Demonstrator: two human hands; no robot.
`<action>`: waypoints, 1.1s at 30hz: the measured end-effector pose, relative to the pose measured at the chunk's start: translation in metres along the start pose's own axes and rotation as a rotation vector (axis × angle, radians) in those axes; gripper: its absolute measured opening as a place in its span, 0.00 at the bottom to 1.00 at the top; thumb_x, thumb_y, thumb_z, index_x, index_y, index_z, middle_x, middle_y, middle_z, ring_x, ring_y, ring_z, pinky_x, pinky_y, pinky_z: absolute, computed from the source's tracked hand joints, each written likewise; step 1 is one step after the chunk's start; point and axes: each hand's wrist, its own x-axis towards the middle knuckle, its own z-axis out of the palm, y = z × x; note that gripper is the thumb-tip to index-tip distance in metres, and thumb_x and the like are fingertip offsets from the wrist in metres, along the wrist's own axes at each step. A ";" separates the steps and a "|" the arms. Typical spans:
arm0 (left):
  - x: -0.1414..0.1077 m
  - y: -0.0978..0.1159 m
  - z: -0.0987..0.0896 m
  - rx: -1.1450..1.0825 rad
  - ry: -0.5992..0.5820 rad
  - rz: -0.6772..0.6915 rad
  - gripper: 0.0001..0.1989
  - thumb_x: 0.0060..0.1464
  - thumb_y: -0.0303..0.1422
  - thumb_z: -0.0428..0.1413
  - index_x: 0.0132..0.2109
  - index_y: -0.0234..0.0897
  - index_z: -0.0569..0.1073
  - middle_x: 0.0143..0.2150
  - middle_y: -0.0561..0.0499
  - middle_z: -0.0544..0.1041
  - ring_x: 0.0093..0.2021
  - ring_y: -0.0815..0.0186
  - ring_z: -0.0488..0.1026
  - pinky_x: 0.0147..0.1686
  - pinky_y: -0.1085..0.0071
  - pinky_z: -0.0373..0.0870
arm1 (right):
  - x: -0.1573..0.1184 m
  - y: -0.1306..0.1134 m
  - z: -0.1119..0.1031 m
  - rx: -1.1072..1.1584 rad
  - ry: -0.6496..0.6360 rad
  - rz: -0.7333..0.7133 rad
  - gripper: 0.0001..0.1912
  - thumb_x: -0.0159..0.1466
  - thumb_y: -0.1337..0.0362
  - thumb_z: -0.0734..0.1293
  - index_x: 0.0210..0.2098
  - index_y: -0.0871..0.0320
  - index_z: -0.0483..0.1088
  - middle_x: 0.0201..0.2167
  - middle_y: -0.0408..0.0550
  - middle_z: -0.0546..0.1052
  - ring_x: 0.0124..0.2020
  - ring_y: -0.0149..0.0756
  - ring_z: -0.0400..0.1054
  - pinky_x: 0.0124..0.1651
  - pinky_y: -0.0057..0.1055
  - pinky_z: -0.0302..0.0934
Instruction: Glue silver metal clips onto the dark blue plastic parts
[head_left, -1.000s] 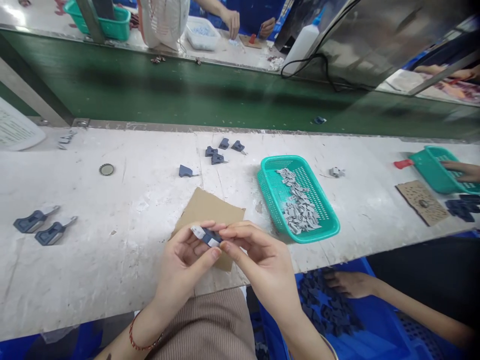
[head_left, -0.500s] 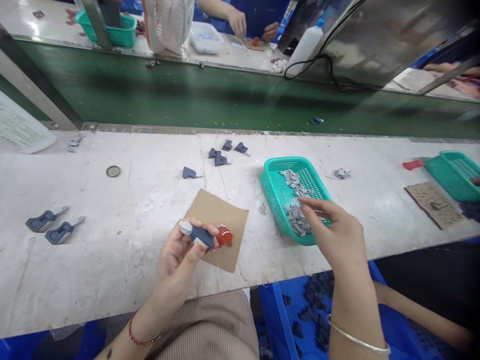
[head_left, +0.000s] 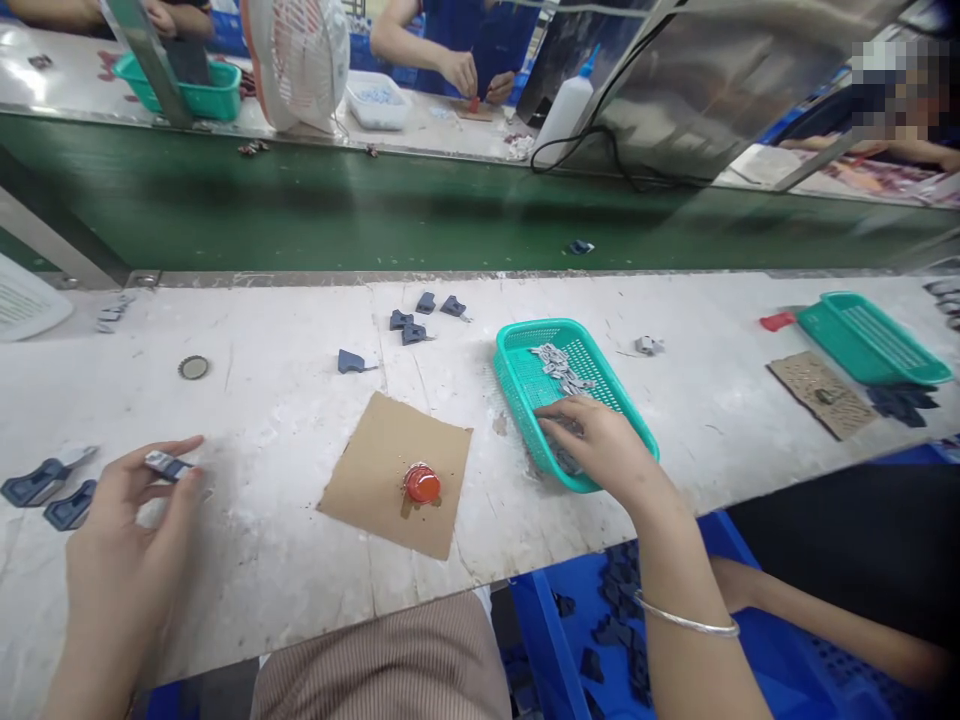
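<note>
My left hand [head_left: 131, 560] is over the left part of the table, fingers closed around a dark blue-grey plastic part with a light grey piece [head_left: 169, 466]. Close beside it lie two similar dark blue-grey parts [head_left: 34, 483] with pale tips. My right hand [head_left: 607, 450] reaches into a green plastic basket [head_left: 517, 400], fingers stretched and slightly apart over small grey plastic pieces [head_left: 559, 368]; some fingertips are hidden. Between my hands, a red-orange cap-like container [head_left: 421, 484], wet and glossy, stands on a brown cardboard square [head_left: 375, 450].
Several dark blue-grey parts [head_left: 415, 334] lie toward the back, near a bottle cap [head_left: 193, 367]. At right are a grey piece [head_left: 649, 345], another cardboard [head_left: 817, 400] and a green basket [head_left: 877, 335]. A blue crate [head_left: 551, 640] stands below the edge; a co-worker's arm [head_left: 810, 610] is beside it.
My left hand has moved left, away from the cardboard, with the plastic part still in it. My right hand has reached further left into the basket. The camera view has shifted.
</note>
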 end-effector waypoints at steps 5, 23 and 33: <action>0.011 -0.017 -0.018 0.513 0.106 0.023 0.20 0.58 0.40 0.52 0.58 0.53 0.68 0.38 0.50 0.77 0.37 0.49 0.74 0.29 0.62 0.65 | 0.002 -0.006 0.001 0.054 -0.025 -0.013 0.16 0.63 0.59 0.60 0.38 0.57 0.78 0.39 0.53 0.81 0.41 0.48 0.75 0.42 0.41 0.68; 0.081 0.062 0.078 0.459 -0.356 0.834 0.19 0.63 0.33 0.46 0.58 0.33 0.68 0.61 0.39 0.70 0.59 0.49 0.67 0.58 0.51 0.65 | -0.015 -0.014 0.000 0.607 0.229 0.236 0.13 0.55 0.56 0.72 0.38 0.56 0.79 0.32 0.50 0.82 0.35 0.44 0.77 0.39 0.38 0.71; 0.094 0.074 0.107 0.295 -0.478 0.646 0.19 0.61 0.40 0.46 0.49 0.35 0.75 0.46 0.40 0.76 0.44 0.52 0.73 0.44 0.59 0.69 | -0.062 -0.055 0.002 1.109 0.194 0.197 0.07 0.54 0.60 0.76 0.33 0.53 0.81 0.38 0.48 0.79 0.30 0.34 0.75 0.34 0.33 0.74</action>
